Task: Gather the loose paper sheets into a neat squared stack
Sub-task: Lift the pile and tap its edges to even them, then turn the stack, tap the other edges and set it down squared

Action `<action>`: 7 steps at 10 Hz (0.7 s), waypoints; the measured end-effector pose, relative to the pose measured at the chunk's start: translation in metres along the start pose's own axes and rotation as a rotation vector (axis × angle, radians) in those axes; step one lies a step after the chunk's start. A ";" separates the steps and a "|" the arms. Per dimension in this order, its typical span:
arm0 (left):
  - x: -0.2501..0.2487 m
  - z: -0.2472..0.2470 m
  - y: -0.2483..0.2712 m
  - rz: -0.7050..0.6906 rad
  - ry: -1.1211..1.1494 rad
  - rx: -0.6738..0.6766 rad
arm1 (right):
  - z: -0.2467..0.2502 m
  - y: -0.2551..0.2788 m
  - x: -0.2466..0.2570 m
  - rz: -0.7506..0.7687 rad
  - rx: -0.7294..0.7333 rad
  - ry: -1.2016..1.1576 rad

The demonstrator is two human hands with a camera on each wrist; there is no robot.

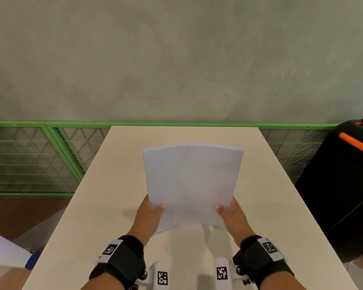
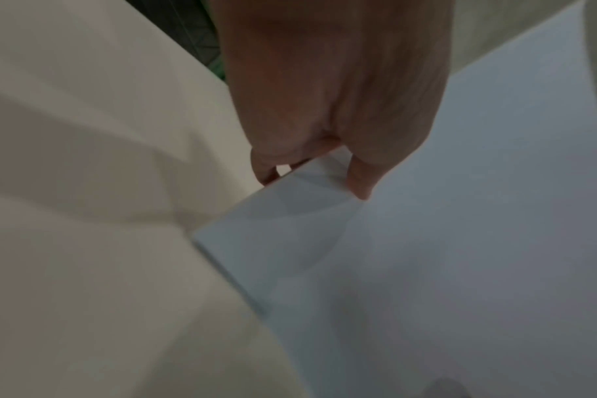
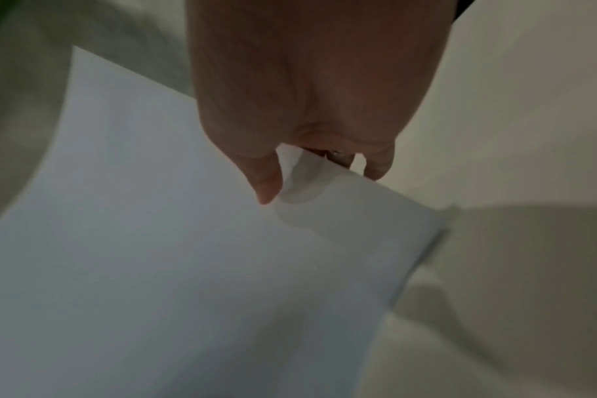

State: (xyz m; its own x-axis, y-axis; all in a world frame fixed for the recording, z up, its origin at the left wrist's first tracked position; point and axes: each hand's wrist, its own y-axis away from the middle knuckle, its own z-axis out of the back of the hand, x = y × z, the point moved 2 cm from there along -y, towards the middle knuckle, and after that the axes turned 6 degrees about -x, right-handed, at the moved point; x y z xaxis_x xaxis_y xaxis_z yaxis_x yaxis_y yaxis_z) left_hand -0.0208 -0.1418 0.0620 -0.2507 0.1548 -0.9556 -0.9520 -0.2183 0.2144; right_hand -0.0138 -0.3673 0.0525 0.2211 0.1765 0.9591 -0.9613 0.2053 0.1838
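Observation:
A white paper stack (image 1: 192, 181) is held up off the beige table (image 1: 96, 206), bowed slightly, its sheets lying together. My left hand (image 1: 150, 208) pinches the stack's left side near the lower corner, thumb on the front face. My right hand (image 1: 228, 208) pinches the right side the same way. In the left wrist view the left hand (image 2: 311, 172) grips the stack (image 2: 443, 242) at its edge, thumb over the sheet and fingers behind. The right wrist view shows the right hand (image 3: 317, 172) gripping the stack (image 3: 171, 255) likewise. The stack's back face is hidden.
A green-framed wire fence (image 1: 50, 155) runs behind the table under a grey wall. A black case with an orange strip (image 1: 344, 185) stands to the right. A white and blue object (image 1: 11, 256) lies low on the left, off the table.

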 end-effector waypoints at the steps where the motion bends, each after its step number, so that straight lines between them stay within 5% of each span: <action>1: 0.026 -0.004 -0.003 0.066 -0.118 0.043 | -0.001 -0.001 -0.026 -0.092 0.051 0.224; 3: 0.042 -0.008 -0.008 0.172 -0.256 0.021 | -0.004 -0.002 -0.044 -0.191 0.028 0.393; 5: 0.057 -0.006 -0.014 0.464 -0.321 0.048 | -0.008 0.005 -0.052 -0.485 0.149 0.329; 7: 0.062 -0.004 -0.009 0.406 -0.356 0.080 | -0.008 0.004 -0.065 -0.529 0.144 0.260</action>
State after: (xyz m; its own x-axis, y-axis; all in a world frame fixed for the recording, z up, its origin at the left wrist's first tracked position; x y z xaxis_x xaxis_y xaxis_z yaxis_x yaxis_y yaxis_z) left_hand -0.0271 -0.1345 0.0001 -0.6319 0.3926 -0.6683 -0.7730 -0.2568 0.5801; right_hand -0.0310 -0.3700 -0.0103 0.6905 0.3193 0.6491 -0.7186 0.2004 0.6659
